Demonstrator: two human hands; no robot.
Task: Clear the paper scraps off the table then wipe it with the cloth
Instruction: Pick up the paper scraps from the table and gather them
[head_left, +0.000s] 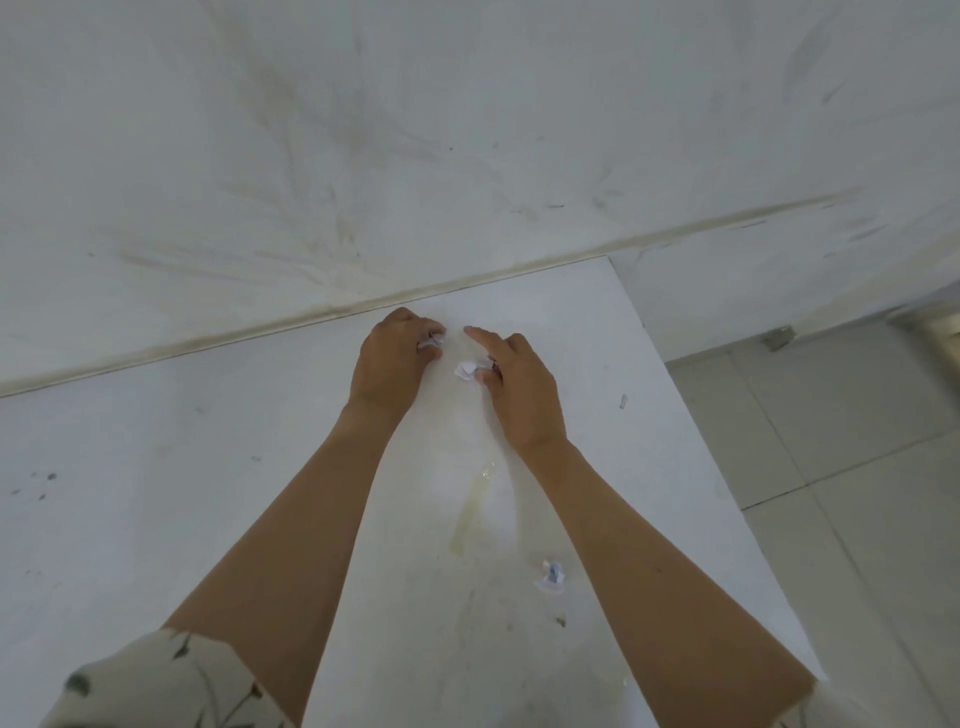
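— Both hands are out near the far edge of the white table (156, 519), close to the wall (467, 130). What is each doing?

— Her left hand (390, 358) has its fingers curled round a small paper scrap (432, 341), white with a bit of blue. Her right hand (519, 389) has the forefinger stretched out flat toward the left hand, while thumb and other fingers pinch a white scrap (464, 369) lying on the table.

— Any other scraps?

— One crumpled piece (551, 577), white and blue, lies on the table nearer the person, just beside the right forearm. A tiny bit (623, 401) sits near the table's right edge.

— And the cloth?

— It isn't in view.

— How is the tabletop?

— A yellowish streak (470, 512) runs between the forearms, and dark specks (41, 483) dot the left side. A tiled floor (831, 467) shows to the right, and a patterned sleeve (156, 680) at the bottom left.
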